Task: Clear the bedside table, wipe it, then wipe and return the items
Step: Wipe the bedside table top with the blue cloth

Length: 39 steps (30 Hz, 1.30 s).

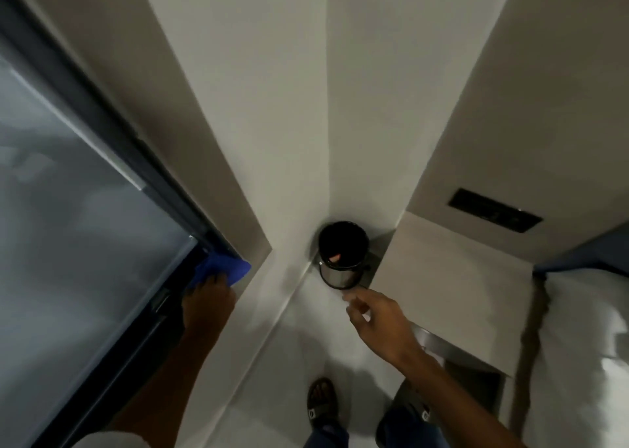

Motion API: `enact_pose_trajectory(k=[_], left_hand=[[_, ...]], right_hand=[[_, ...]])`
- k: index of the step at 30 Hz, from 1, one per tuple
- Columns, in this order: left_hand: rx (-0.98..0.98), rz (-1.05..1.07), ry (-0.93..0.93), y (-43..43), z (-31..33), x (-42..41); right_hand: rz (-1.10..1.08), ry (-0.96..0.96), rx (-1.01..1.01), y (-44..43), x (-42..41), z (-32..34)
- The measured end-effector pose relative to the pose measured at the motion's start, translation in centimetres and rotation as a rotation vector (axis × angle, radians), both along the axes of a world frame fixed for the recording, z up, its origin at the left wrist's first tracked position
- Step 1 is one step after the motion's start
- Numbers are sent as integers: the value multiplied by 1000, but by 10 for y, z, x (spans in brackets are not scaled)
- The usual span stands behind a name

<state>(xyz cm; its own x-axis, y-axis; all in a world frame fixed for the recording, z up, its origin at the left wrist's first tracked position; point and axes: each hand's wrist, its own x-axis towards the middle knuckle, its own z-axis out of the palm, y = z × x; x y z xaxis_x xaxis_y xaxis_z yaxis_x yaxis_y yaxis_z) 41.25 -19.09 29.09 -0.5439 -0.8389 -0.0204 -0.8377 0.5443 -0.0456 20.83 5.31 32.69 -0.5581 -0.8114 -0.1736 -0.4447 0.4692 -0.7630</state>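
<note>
The bedside table (452, 287) is a beige slab on the right, and its top looks bare. My left hand (207, 303) holds a blue cloth (224, 269) against the bottom corner of a dark window frame on the left. My right hand (377, 318) hangs over the floor with fingers apart and nothing in it, just in front of a small metal bin (342, 255) that stands in the corner. Something orange lies inside the bin's black liner.
A dark window (78, 216) fills the left side. White bedding (585, 352) lies at the right edge. A black switch panel (495, 214) is set in the wall above the table. My sandalled feet (321, 401) stand on the pale floor.
</note>
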Motion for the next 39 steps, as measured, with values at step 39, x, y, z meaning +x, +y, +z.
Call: enact_pose_trajectory(k=[39], left_hand=[[227, -1053, -129, 154, -388, -370]], right_hand=[[-540, 423, 565, 198, -219, -380]])
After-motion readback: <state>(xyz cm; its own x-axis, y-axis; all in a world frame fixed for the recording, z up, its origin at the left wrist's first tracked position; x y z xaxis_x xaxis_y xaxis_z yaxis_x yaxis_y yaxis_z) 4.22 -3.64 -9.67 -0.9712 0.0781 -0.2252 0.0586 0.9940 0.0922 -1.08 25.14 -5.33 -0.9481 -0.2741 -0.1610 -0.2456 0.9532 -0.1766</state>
